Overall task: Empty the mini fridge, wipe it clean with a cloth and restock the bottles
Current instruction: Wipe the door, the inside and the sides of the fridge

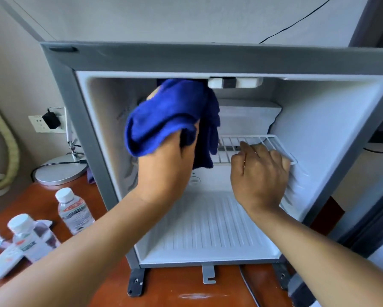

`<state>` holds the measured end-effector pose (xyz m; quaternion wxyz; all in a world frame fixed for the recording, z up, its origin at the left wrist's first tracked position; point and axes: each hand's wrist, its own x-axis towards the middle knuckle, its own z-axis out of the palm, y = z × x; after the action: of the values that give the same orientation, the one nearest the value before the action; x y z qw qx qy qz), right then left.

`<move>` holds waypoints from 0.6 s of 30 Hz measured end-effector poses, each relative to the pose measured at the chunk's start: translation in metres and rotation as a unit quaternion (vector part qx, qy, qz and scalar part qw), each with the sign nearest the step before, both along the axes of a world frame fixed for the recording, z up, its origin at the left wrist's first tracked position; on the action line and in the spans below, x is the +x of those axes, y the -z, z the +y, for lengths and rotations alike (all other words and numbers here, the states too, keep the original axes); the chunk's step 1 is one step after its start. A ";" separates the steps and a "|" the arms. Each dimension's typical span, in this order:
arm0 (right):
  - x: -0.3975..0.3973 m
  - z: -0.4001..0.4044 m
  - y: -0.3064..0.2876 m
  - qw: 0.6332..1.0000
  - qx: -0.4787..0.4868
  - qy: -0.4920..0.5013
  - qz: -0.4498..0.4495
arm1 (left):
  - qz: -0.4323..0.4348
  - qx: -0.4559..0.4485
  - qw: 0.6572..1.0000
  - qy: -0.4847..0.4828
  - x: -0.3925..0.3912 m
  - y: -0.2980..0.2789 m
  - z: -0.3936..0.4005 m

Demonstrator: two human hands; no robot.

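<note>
Partly hidden: left hand (164, 171) fingers under cloth (164, 116).

I count one mini fridge (352, 120) with its inside open to view, holding one white wire shelf (263, 142) and no bottles. I see one blue cloth (164, 116), and two hands in view: one left hand (164, 173) and one right hand (260, 173). On the tabletop (186, 291) I count two clear water bottles with white caps, one (74, 211) nearer the fridge and one (31, 235) further left. I see one round lamp base (61, 170) and one wall socket (45, 124) holding one black plug (51, 119).
</note>
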<state>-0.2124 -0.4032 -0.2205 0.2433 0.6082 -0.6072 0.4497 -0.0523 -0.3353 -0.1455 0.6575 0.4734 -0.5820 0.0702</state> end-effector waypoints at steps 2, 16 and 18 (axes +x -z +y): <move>0.001 0.002 -0.003 1.000 0.013 -0.004 -0.005 | 0.008 0.073 0.996 0.042 0.009 -0.009 -0.013; 0.004 0.034 -0.061 0.981 0.114 -0.135 -0.077 | -0.342 0.294 0.892 -0.021 0.047 -0.006 0.038; 0.039 0.039 -0.086 0.904 0.218 -0.293 -0.224 | -0.398 0.323 0.854 -0.083 0.041 0.010 0.054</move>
<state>-0.1730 -0.3644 -0.1342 -0.1806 0.6800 -0.5228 0.4813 -0.0110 -0.2808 -0.1552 0.1711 0.6374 -0.7424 0.1153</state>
